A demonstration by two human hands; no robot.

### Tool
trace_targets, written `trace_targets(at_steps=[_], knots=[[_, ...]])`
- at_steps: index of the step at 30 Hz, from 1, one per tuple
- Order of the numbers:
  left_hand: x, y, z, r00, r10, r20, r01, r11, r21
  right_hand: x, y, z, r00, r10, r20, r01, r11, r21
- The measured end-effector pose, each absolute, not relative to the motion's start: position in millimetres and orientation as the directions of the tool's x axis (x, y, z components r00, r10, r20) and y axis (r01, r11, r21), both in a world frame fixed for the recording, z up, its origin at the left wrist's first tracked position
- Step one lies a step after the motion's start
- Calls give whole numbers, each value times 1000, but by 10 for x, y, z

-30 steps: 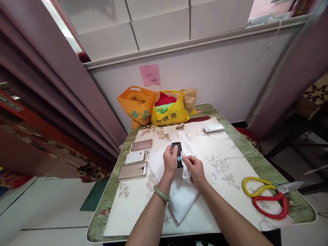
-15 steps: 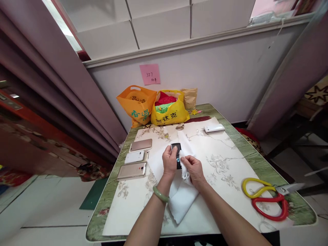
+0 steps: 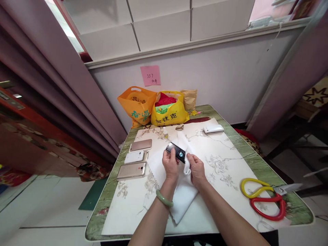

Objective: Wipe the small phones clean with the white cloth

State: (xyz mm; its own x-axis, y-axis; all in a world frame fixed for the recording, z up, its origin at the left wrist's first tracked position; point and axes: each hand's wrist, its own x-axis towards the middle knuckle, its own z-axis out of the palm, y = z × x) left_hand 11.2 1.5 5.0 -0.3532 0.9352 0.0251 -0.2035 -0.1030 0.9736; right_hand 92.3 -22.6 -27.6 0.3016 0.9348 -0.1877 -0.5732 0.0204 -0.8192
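A black keypad mobile phone (image 3: 176, 151) with a round silvery-blue button is tilted over the middle of the table. My left hand (image 3: 170, 164) grips it from its left end, thumb lying across the front. Pinched in my right hand (image 3: 196, 168) is a bunched edge of a white cloth (image 3: 182, 196), which meets the phone's right end. The rest of the cloth hangs below and spreads on the table under both hands. A green bangle (image 3: 164, 198) circles my left wrist.
Several smartphones lie at the left, among them a gold phone (image 3: 132, 170). A white phone (image 3: 213, 129) rests at the back right, scissors (image 3: 268, 198) at the front right. A small bottle (image 3: 165, 132) stands behind my hands. An orange bag (image 3: 138, 106) and yellow bag (image 3: 170, 116) line the back.
The phone has turned from upright to slanting, its screen end now toward the left. My right hand has shifted slightly right with the cloth edge, from the phone's side to its keypad end.
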Motion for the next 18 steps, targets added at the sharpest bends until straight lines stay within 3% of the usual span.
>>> trace_targets(at_steps=[5, 8, 10, 14, 18], knots=[[-274, -216, 117, -77, 996, -48, -156, 36, 987, 950, -215, -273, 291, 939, -185, -602, 30, -798], [-579, -191, 307, 169, 964, -207, 47, 202, 978, 950, -240, -255, 238, 958, -163, -591, 9, -806], [-730, -121, 462, 343, 880, -329, 248, 253, 935, 950, -258, -245, 199, 970, -141, -564, -4, -826], [-795, -6, 678, 517, 700, -493, 530, 191, 826, 958, -288, -244, 130, 985, -114, -486, -37, -873], [-638, -25, 626, 585, 666, -463, 510, 142, 848, 964, -299, -262, 99, 990, -96, -425, -45, -904]])
